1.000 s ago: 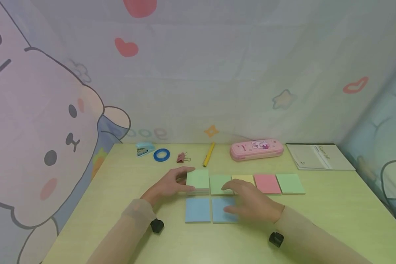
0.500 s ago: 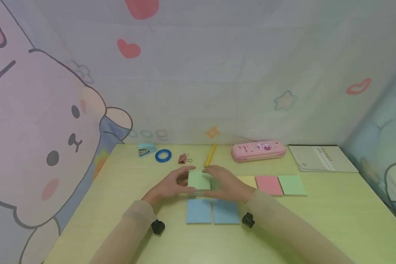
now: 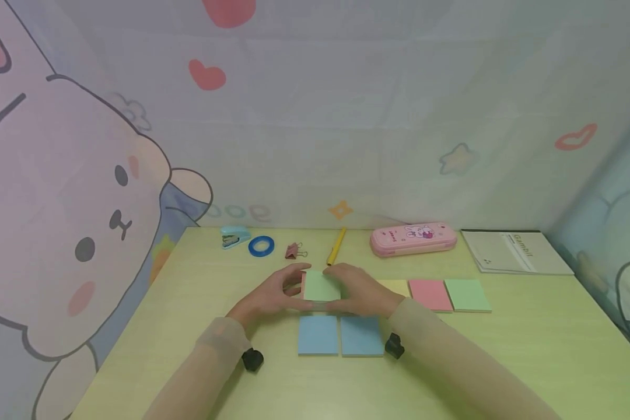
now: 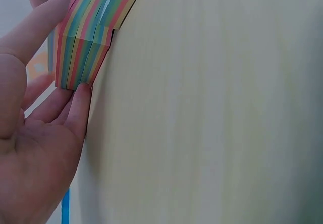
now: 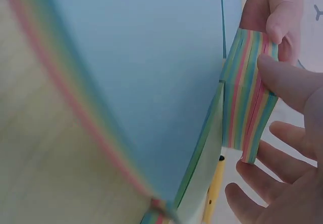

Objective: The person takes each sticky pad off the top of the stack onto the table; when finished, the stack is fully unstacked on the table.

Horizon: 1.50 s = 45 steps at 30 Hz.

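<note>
A stack of sticky note pads [image 3: 322, 286] with a green top sheet stands between my hands, and a pink strip shows along its left edge. My left hand [image 3: 270, 293] grips the stack's left side, thumb at the near face. From the right, my right hand [image 3: 366, 291] holds it too, thumb in front and fingers behind. Both wrist views show the striped, layered sides of the stack [image 4: 83, 47], slightly uneven. In the right wrist view a pale green pad [image 5: 202, 158] lies beside it; my right hand hides it from the head camera.
Two blue pads [image 3: 362, 336] lie in front of the stack. To the right are yellow [image 3: 395, 286], pink [image 3: 430, 295] and green [image 3: 468, 295] pads. Behind sit a stapler [image 3: 235, 237], blue tape [image 3: 261, 246], binder clip [image 3: 296, 251], yellow pen [image 3: 336, 247], pencil case [image 3: 413, 239] and notebook [image 3: 517, 251].
My right hand has moved left from over the neighbouring pads onto the stack's right side. The green top has shifted slightly right, baring a pink edge. My left hand stays at the stack.
</note>
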Tool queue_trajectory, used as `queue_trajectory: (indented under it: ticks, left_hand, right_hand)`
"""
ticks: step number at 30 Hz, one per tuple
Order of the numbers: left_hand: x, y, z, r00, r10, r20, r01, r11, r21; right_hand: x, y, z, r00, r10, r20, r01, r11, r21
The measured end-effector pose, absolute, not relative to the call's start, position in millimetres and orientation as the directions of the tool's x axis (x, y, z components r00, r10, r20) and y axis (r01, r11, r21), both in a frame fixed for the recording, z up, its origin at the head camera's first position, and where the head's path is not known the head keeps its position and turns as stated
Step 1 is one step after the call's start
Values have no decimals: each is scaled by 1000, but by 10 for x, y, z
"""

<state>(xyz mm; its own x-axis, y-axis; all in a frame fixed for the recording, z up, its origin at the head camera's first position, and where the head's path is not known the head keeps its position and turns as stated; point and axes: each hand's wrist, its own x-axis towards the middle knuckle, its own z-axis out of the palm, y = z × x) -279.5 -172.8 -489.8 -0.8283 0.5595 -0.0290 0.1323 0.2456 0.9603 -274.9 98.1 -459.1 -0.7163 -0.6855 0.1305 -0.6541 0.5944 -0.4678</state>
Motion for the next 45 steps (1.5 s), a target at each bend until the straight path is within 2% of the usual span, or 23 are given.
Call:
queue_trajectory:
  ticks: [9,14,20,26,34,45]
  left_hand:
    - [-2786,-1702,-4904,-826,564,-17,153,253,955]
    - [-2777,-1703,-4925,-836,547,-34,152,292,944]
    - [-2754,-1714,-4910,-844,534,-49,142,310,940]
    - [-2755,-1724,-4909,-844,535,-37,151,304,941]
    - [-2778,-1710,-4914,-839,544,-26,161,295,942]
    - [-2794,-1712,-4912,-837,547,-22,169,297,940]
  right_hand:
    - [-2672,1425,-4585,-808,-570,152,-543,619,-567]
    - [-2509,1779,-4547,-823,-538,184,-526,598,-604]
    - [-2325,2183,-4555,-796,-548,256,-583,582,-567]
    - [-2137,2426,-4622,-791,-567,229,-572,554,-604]
    - [-1979,2571,-4714,-754,-613,237,-642,609,-466]
    - [-1893,2555,-4770,-708,-663,242,-693,588,-416]
